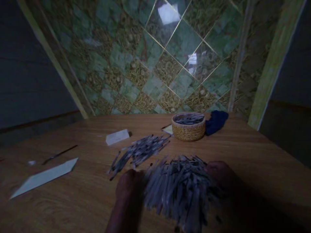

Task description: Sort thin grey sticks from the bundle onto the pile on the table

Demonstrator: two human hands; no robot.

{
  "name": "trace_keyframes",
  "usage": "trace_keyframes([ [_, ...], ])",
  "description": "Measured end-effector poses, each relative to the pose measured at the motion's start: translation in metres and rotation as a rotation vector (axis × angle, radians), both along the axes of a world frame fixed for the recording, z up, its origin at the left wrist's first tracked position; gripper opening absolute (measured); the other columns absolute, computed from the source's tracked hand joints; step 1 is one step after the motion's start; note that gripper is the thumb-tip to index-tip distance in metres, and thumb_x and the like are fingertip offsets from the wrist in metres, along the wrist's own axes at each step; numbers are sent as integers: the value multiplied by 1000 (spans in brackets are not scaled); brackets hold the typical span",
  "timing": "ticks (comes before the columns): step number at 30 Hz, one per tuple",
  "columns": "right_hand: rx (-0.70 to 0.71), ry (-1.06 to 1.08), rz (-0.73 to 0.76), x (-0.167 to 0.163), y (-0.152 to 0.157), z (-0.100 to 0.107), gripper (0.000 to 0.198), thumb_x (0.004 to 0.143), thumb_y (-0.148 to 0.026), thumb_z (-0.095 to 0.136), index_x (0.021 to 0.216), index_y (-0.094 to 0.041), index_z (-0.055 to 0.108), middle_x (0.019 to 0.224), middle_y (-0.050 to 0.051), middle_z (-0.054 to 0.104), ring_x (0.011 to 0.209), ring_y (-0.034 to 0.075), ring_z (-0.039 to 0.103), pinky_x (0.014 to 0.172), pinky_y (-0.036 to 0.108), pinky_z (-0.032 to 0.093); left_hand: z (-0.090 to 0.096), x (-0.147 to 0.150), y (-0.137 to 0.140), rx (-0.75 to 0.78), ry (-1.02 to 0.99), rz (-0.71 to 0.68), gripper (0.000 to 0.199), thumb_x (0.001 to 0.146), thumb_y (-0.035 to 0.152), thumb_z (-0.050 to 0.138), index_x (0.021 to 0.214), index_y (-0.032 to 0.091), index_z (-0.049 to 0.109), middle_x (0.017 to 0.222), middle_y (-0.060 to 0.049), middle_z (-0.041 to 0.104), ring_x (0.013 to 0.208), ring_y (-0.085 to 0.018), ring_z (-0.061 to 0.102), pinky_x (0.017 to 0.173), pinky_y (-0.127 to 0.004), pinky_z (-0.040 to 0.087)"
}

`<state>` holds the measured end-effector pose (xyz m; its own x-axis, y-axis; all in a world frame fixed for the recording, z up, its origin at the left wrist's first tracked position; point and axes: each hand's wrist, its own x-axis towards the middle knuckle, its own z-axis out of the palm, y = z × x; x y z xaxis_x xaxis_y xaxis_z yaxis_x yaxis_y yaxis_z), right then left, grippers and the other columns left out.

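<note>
Nearest us, between our hands, a large heap of thin strips (179, 187) is fanning out over the table (245, 142). Our left hand (128, 184) is curling in beside the heap's left edge; our right hand (218, 171) is pressing in at its right edge. Both are blurring, the right one also sinking into shadow, so we are not managing to tell whether the fingers are closing on any strips.

Progress: we are judging this as partway. The near heap is sitting collected between the hands, though its ends are jutting unevenly, so evening-up is apparently remaining. Just beyond the left hand, a smaller loose pile (143, 149) is lying apart, out of both hands. Farther off, ahead of the hands, a round woven basket (189, 133) is already holding similar-looking strips.

Appearance: the strips are looking slender, greyish and pale, with some dark ends showing; they are pointing mostly away from us, crossing in places. Blur is hiding their material.

Beyond the loose pile, a white block (118, 137) is lying on the table; right of the basket, dark blue cloth (216, 122) is bunching.
</note>
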<state>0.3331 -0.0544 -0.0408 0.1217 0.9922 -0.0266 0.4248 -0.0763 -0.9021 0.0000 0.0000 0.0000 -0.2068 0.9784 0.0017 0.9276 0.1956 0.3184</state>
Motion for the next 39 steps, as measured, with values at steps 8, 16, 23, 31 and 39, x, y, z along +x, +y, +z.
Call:
trace_keyframes([
  [8,80,168,-69,-1,-1,-5,33,66,-50,50,52,-20,47,46,-5,39,44,11,37,44,23,29,-4,3,-1,66,85,-18,27,81,30,40,71,18,61,77,-10,70,78,-20,65,57,-24,37],
  [16,105,200,-237,22,9,-24,40,69,-55,47,48,-22,40,39,-6,39,36,11,37,41,24,29,17,19,0,90,204,-71,23,82,26,40,78,19,62,85,-12,70,83,-23,65,59,-27,38],
  [23,124,152,-273,25,14,-25,41,69,-56,44,46,-22,42,38,-4,43,35,11,40,41,25,31,16,36,41,-31,318,-208,21,86,27,45,88,15,62,89,-7,67,85,-19,62,71,-33,46],
  [31,177,196,-321,20,15,-25,38,69,-53,46,46,-22,42,37,-5,40,36,11,39,41,24,30,-8,60,99,-92,391,-344,29,84,33,52,106,16,56,106,-7,60,93,-19,58,79,-40,49],
  [39,132,252,-334,16,19,-20,35,66,-52,44,46,-23,41,34,-6,39,32,9,35,38,23,27,-9,86,127,-93,402,-389,31,84,33,52,109,16,55,111,-7,58,95,-20,57,81,-41,48],
])
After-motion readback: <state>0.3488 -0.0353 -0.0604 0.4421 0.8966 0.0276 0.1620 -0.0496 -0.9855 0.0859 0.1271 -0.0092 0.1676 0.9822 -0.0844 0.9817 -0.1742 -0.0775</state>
